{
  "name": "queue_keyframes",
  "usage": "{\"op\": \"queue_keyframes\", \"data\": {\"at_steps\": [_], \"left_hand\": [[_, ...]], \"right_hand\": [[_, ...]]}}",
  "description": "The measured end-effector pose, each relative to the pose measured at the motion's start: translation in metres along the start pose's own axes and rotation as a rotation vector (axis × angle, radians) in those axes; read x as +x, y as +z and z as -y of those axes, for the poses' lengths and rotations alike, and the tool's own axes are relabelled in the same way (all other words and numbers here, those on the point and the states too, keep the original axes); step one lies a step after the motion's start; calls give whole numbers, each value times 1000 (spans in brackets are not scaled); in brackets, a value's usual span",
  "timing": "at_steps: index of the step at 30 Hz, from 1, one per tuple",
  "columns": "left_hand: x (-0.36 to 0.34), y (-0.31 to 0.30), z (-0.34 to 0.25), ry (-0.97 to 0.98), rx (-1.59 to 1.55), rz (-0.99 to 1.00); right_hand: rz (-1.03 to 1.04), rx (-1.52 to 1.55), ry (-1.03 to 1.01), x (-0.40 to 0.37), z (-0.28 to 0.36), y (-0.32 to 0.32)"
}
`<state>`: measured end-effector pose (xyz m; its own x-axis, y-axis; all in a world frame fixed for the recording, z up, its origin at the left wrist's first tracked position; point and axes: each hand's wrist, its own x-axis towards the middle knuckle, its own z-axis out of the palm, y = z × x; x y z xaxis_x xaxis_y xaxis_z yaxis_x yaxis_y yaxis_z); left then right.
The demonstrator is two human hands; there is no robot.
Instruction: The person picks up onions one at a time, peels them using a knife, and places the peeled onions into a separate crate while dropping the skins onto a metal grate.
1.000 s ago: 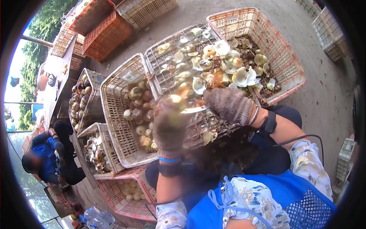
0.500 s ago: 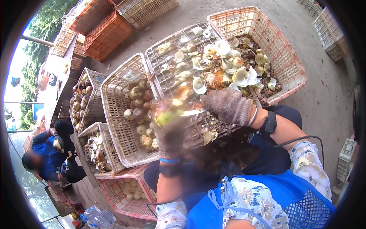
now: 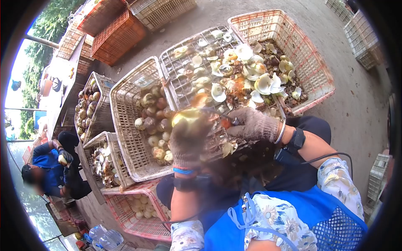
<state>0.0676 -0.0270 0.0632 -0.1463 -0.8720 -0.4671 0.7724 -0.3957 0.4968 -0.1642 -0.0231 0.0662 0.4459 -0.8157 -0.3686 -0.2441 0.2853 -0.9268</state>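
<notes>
My left hand (image 3: 188, 144), in a dirty knitted glove, is closed round a pale green onion (image 3: 189, 117); smearing hides part of the fingers. To its right, my gloved right hand (image 3: 254, 124) grips a knife (image 3: 226, 122) by its reddish handle. The blade, dark and hard to make out, points toward the onion. Beneath and beyond both hands, a wire rack (image 3: 178, 77) bears onion skins and cut outer layers (image 3: 217, 93). Left of the rack stands a crate (image 3: 132, 90) of onions (image 3: 151, 125) with brown skins.
A large crate (image 3: 312, 69) of peelings stands behind the rack. At lower left, a pink crate (image 3: 119, 209) holds peeled onions. Further crates (image 3: 109, 90) line the left side, where another person (image 3: 48, 161) sits handling an onion. Orange crates (image 3: 117, 42) are stacked farther back.
The knife has swung from lying across beside the onion to pointing away from me, and my right hand has turned and lowered slightly. The onion has tilted in my left hand.
</notes>
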Motion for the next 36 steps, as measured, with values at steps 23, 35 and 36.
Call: {"op": "queue_keyframes", "data": {"at_steps": [23,35,36], "left_hand": [[-11,33,30,11,490,169],[-18,41,17,211,405,150],[-19,47,15,213,404,154]], "right_hand": [[-339,270,-172,19,26,-14],[-905,-397,-426,17,21,-63],[-656,-352,-72,14,21,-59]]}}
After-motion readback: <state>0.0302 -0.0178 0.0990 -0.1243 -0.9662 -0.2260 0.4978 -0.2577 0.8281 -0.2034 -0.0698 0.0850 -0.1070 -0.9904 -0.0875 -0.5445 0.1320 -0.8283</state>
